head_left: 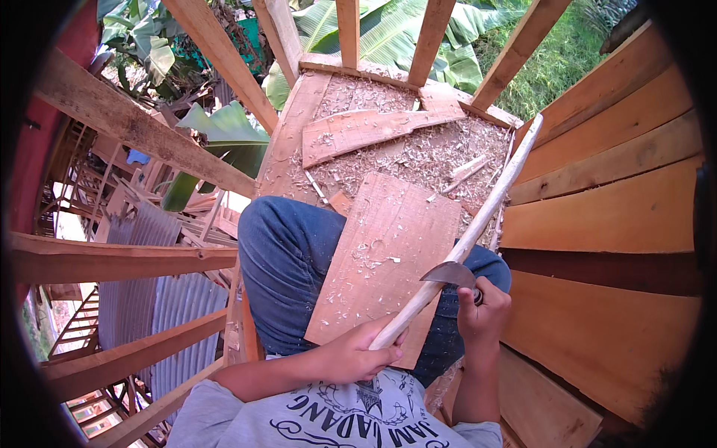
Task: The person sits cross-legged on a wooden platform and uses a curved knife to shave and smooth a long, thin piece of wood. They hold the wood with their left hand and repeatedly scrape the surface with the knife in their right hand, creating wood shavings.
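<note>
A long, pale, peeled wooden stick (485, 213) slants from my lap up to the far right. Its near end is gripped by my left hand (366, 351), fingers wrapped round it. My right hand (484, 306) is closed on the handle of a knife with a curved, dark blade (450, 274). That blade lies across the stick about midway, touching it or just over it. Under the stick, a flat wooden board (381, 254) rests tilted between my legs, with a few curled shavings on it.
Wood shavings (358, 168) litter the floor ahead, around a cut plank piece (373, 133). Wooden rails (134, 257) stand at the left and far side, with corrugated metal sheets (187, 321) below. A wall of planks (597, 216) rises close on my right.
</note>
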Demonstrator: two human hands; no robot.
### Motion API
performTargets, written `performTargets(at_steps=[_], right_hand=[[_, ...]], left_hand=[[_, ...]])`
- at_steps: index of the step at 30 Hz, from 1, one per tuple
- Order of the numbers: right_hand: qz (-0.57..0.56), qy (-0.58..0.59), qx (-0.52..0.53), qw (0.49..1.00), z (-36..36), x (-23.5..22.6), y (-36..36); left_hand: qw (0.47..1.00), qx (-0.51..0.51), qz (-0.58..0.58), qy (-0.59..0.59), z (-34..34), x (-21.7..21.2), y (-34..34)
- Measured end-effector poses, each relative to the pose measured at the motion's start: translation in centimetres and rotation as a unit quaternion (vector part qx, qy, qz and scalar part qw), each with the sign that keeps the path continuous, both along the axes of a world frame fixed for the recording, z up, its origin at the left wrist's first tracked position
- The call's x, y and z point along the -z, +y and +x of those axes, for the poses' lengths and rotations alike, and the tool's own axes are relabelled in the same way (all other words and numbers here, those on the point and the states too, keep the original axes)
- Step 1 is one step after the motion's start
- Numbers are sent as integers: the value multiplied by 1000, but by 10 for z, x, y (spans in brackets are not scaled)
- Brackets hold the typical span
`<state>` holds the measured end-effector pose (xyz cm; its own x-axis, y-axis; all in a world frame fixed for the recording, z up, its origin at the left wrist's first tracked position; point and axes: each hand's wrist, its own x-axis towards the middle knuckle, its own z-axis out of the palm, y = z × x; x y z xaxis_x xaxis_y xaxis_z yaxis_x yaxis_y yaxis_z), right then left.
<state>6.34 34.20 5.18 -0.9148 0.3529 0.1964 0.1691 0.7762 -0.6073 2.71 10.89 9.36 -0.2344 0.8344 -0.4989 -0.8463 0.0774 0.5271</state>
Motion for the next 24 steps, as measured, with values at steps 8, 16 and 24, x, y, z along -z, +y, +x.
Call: performTargets(at_steps=[8, 16, 24], right_hand=[[-40, 31, -7, 999, -2, 2, 2], [-17, 18, -164, 986, 1, -20, -26], [-19, 29, -150, 988, 1, -11, -23]], left_hand=[[993, 20, -34, 110, -2, -7, -10], [982, 19, -65, 175, -7, -8, -9], [953, 8, -87, 291, -11, 0, -12]])
